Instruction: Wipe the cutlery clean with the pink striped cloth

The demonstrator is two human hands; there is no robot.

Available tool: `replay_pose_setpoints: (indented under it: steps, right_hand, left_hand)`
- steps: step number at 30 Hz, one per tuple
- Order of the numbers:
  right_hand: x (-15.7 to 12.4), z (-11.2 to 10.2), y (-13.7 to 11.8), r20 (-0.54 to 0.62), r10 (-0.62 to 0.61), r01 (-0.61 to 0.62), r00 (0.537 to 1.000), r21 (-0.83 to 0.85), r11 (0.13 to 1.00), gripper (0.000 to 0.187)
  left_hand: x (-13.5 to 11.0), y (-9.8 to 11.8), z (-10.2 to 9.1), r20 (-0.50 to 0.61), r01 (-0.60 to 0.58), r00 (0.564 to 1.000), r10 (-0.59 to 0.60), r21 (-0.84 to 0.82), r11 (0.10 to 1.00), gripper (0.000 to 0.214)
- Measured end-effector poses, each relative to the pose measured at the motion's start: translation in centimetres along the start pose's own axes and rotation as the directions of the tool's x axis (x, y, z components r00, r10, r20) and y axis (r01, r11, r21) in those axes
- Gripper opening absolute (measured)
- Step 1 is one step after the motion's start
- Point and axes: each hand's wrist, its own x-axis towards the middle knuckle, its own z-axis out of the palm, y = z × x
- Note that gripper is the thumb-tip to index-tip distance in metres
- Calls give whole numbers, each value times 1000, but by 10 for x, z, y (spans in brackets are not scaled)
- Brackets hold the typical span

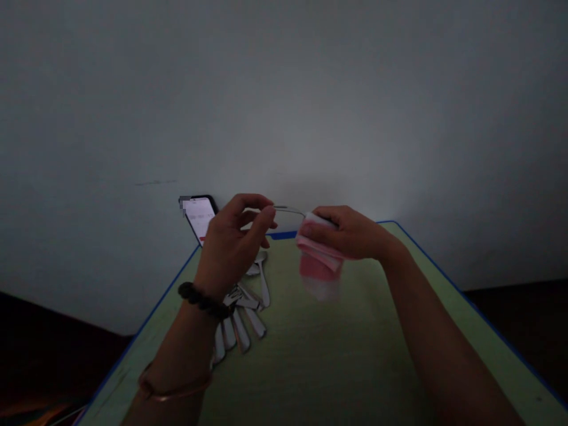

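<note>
My left hand (235, 239) is raised over the green table (355, 355), its fingers pinched on the end of a thin metal spoon handle (288, 210) that runs level to the right. My right hand (348, 232) is closed round a pink cloth (319, 263), which wraps the other end of that spoon; the spoon's bowl is hidden inside the cloth. Below my left hand, several metal spoons (242, 313) lie in a loose pile on the table.
A phone (199, 218) with a lit screen leans against the pale wall at the table's far left corner. The table has a blue edge (444, 278). Dark floor lies on both sides.
</note>
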Motion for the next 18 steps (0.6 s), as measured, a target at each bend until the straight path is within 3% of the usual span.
replay_pose_setpoints:
  steps: [13,18]
  right_hand:
    - [2,4,-1,-72,-3,2,997,-7,1000,37]
    - [5,6,0,-95,-47,49,994,22,999,40]
  left_hand:
    - [2,-8,7,29,-57,998,59,-72,996,21]
    - [3,-5,9,-21,-90,996,88,-102,991,23]
